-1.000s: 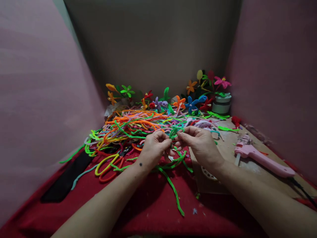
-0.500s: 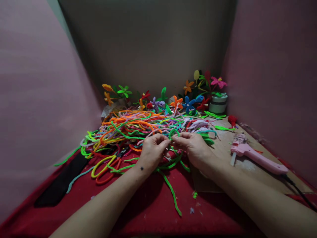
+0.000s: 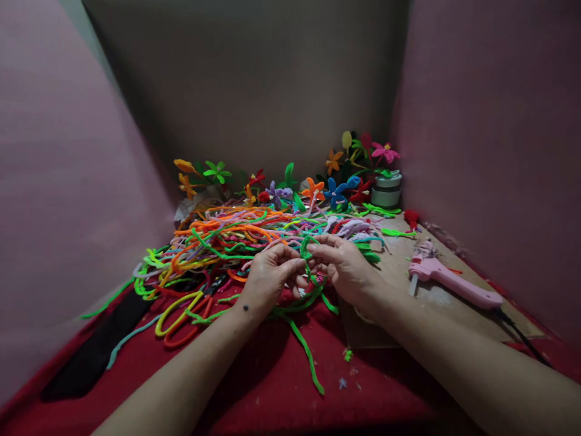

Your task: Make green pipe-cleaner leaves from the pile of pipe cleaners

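A small bent green pipe cleaner piece (image 3: 305, 247) is between both hands at the middle of the view. My left hand (image 3: 275, 272) pinches its lower part between thumb and fingers. From the other side my right hand (image 3: 340, 266) has its thumb and forefinger closed on the upper part. Green pipe cleaner strands (image 3: 305, 345) lie on the cloth beneath the hands. Just behind the fingers spreads a heap of coloured pipe cleaners (image 3: 240, 227).
A pink glue gun (image 3: 454, 281) rests on a brown board (image 3: 376, 333) at the right. Scissors (image 3: 181, 315) and a black strip (image 3: 97, 348) lie left on the red cloth (image 3: 254, 387). Fuzzy flowers (image 3: 336, 192) and a lidded jar (image 3: 386, 189) stand behind.
The whole scene has shifted left as the camera turned. My fingers have moved on the green piece, and my right hand's fingertips now sit a little higher on it.
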